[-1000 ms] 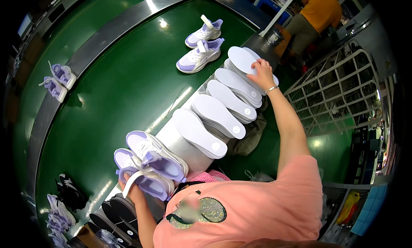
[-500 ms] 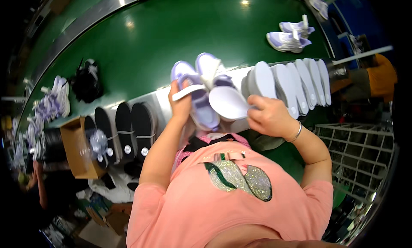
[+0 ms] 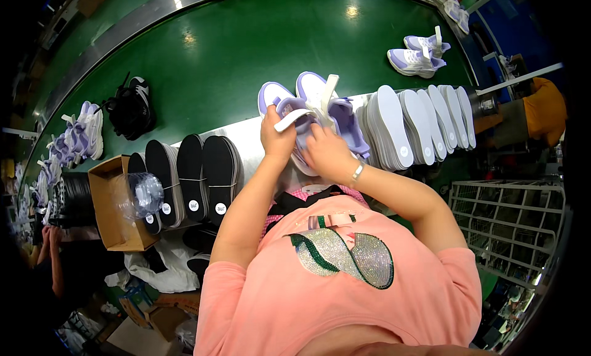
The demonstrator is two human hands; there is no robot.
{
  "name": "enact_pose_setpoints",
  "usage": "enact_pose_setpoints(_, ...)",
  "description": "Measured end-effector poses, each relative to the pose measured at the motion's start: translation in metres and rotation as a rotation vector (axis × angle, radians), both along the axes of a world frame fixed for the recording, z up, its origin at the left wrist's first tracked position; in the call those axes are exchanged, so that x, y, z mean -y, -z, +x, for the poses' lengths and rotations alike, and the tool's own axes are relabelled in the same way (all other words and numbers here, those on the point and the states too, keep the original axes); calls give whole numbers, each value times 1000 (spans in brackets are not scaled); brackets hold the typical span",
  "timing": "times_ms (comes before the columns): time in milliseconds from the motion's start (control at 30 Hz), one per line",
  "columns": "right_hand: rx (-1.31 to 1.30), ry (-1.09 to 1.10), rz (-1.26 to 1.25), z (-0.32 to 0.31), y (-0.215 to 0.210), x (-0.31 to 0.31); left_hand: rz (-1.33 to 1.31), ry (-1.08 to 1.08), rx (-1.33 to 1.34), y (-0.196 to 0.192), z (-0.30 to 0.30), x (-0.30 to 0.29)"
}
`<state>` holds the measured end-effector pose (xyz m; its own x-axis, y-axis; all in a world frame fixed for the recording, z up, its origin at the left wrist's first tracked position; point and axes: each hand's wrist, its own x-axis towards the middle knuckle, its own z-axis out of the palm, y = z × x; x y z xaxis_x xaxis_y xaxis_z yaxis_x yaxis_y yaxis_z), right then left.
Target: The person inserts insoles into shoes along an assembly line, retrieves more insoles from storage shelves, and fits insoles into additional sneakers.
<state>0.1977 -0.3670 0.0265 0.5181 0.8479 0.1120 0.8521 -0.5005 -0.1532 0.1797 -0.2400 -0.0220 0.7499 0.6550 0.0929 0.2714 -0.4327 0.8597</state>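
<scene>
A purple-and-white sneaker (image 3: 272,93) stands in front of me, toe pointing away. My left hand (image 3: 278,136) is closed around its left side, beside the raised white tongue or strap. At the shoe's opening is my right hand (image 3: 330,154), fingers bent down into it. A pale insole edge (image 3: 301,165) shows under this hand; the rest is hidden by the hand and the shoe. Close on the right stands a second sneaker (image 3: 349,126) of the same kind, its white strap sticking up and its lilac lining visible. Neither hand touches that one.
Stacks of pale grey insoles (image 3: 391,119) line the bench to the right; black insoles (image 3: 220,171) stand in bundles to the left. Beyond lies a green tabletop (image 3: 258,36) with a black shoe (image 3: 131,110) and another sneaker pair (image 3: 415,60). A cardboard box (image 3: 104,202) and a wire rack (image 3: 508,227) flank me.
My right hand has moved left with the white insole, from above the right sneaker to the left one's opening. The insole is now mostly out of sight. Both shoes have shifted slightly right.
</scene>
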Motion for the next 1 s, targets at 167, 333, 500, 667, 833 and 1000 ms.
enact_pose_setpoints(167, -138, 108, -378, 2, -51, 27, -133, 35, 20, -8, 6, 8)
enact_pose_setpoints(333, -180, -102, -425, 1, -52, 4, -394, 201, 168, 0, -6, -1)
enact_pose_setpoints(500, -153, -19, -273, 5, -21, -18, -396, 321, 188, -7, -7, -7)
enact_pose_setpoints(667, -180, -99, -517, 3, -50, -7, -384, 311, 219, -1, -9, -10)
enact_pose_setpoints(833, -317, 1, -564, 15, -33, 1, -398, 339, 197, -10, -6, -3)
enact_pose_setpoints(1000, -281, 3, -512, 10, -39, 0, -257, 187, 127, 27, 1, -2)
